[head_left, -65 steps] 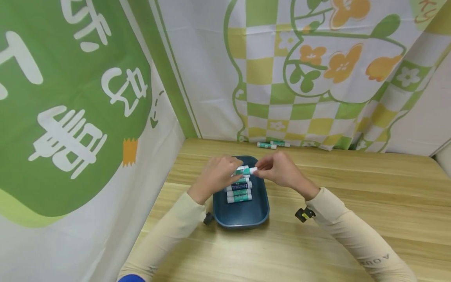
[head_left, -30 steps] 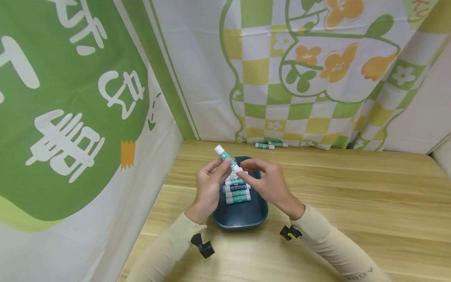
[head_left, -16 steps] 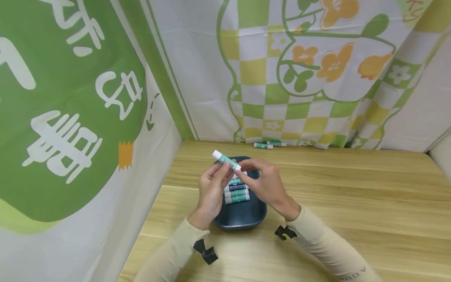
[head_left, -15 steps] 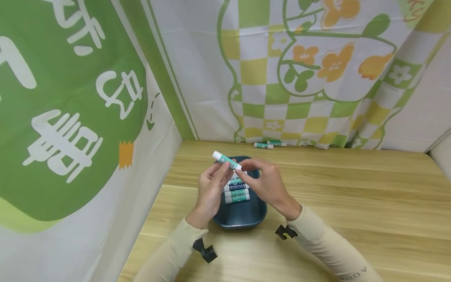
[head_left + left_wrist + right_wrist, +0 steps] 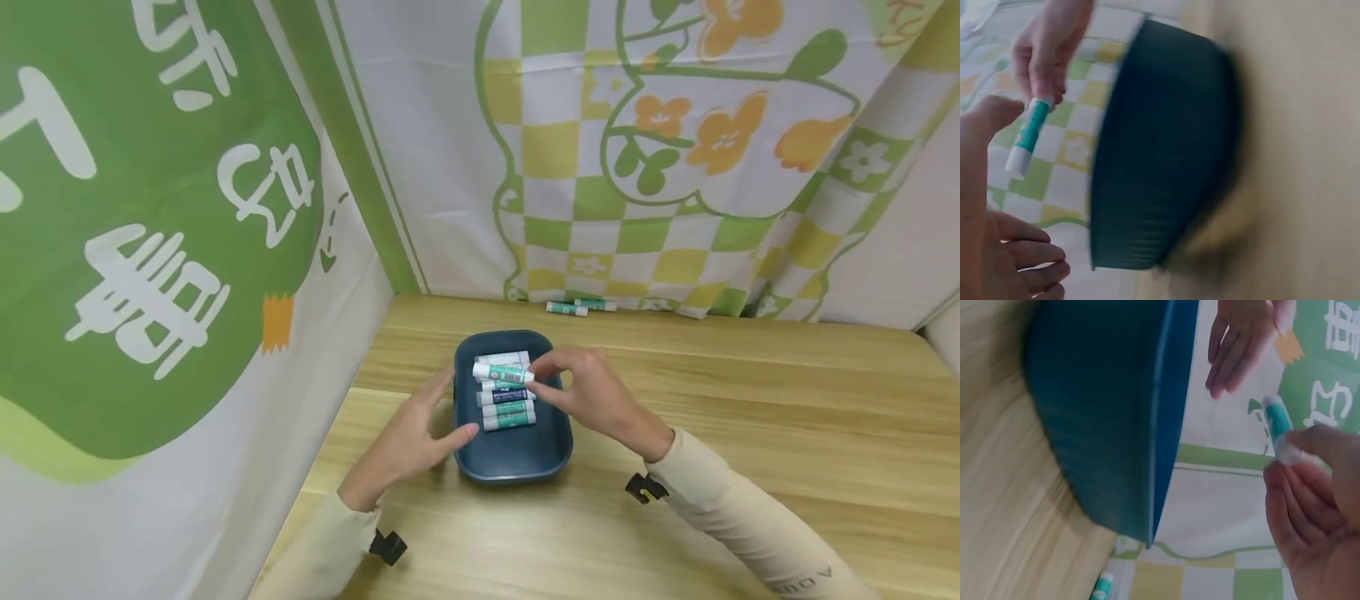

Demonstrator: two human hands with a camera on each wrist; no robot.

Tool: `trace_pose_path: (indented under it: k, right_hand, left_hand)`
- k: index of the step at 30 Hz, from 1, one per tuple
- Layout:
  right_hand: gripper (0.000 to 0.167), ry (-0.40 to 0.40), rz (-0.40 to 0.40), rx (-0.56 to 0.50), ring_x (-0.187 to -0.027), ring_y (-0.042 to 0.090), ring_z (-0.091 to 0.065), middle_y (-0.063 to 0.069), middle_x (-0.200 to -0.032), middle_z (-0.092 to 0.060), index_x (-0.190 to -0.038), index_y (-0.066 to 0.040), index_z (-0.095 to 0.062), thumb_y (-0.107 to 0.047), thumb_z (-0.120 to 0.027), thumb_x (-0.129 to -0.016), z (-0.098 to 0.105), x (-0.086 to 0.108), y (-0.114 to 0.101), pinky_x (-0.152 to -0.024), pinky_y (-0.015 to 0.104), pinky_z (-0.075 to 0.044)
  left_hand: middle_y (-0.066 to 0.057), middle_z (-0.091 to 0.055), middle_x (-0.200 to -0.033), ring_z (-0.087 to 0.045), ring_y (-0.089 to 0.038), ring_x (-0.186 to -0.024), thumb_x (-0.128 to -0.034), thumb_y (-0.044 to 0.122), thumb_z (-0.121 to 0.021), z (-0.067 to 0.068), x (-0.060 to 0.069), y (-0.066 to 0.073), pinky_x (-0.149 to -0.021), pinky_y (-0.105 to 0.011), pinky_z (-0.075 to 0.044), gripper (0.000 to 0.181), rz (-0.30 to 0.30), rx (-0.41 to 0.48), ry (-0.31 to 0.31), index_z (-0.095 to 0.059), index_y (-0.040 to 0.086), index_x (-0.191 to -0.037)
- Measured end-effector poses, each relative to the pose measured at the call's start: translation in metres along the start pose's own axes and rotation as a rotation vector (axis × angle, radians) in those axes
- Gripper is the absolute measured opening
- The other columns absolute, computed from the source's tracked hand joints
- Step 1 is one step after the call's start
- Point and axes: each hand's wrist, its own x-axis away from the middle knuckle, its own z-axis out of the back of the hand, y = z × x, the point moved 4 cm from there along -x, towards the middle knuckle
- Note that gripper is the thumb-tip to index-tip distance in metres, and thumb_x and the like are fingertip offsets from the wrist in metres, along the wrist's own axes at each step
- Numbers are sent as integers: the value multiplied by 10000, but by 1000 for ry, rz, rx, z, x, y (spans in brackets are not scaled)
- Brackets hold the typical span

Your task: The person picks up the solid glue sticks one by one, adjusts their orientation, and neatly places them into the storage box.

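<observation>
from my end i see the right hand (image 5: 596,392) pinching the green-and-white tube (image 5: 504,374) by one white end, thumb vs fingers, the rest of it sticking out free to the left. tube's up over the blue tray (image 5: 513,462), above rim lvl in both wrist views, so it's held clear of the row below. left hand (image 5: 412,442) has nothing in it: fingers loosely extended, thumb spread out, just beside the tray's left wall; i can't tell if it touches.

handling, my guess: light, stiff plastic, prob smooth & a bit slippery, not fragile. round, so it'd roll if let go on a bare surface. end hold gives little leverage, tip could swing; i'd call mid-barrel on the green label the steadier spot, w/ thumb & 1-2 fingers across. if that white end's a cap, pulling or twisting there might work it loose; can't tell which end is the cap. light squeeze shd do.

in tray: navy tube (image 5: 506,397) w/ two green tubes (image 5: 510,421) nearer the person; white tube (image 5: 512,357) farther back. 2 other tubes (image 5: 567,309) lie on the table (image 5: 750,400) by the curtain (image 5: 592,237).
</observation>
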Motion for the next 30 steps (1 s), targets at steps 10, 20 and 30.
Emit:
trace_pose_path:
  k: [10, 20, 30]
  right_hand:
    - [102, -257, 23, -10, -860, 164, -786, 28, -960, -818, -992, -88, -815, -123, -846, -902, -20, 14, 10, -753, 325, -664]
    - [86, -378, 122, 72, -889, 151, -784, 69, -957, -817, -970, -53, -819, -97, -840, -899, -44, 21, 16, -784, 274, -655]
    - [74, -466, 62, 233, -854, 119, -748, 42, -947, -807, -945, -82, -806, -109, -850, -891, -56, 19, 23, -737, 229, -630]
  left_hand:
    - [-157, -154, -1778, -159, -318, -1662, -867, 836, -592, -19, 18, -5, -1329, -521, -236, 1225, -121, -365, -56, -186, 16, -1682]
    - [-179, -159, -1773, -159, -320, -1660, -923, 815, -522, -29, 21, -5, -1337, -488, -216, 1162, -161, -484, -53, -210, -22, -1667]
    - [-197, -169, -1768, -175, -337, -1656, -936, 817, -498, -31, 22, -6, -1332, -490, -245, 1149, -178, -504, -43, -214, -26, -1664]
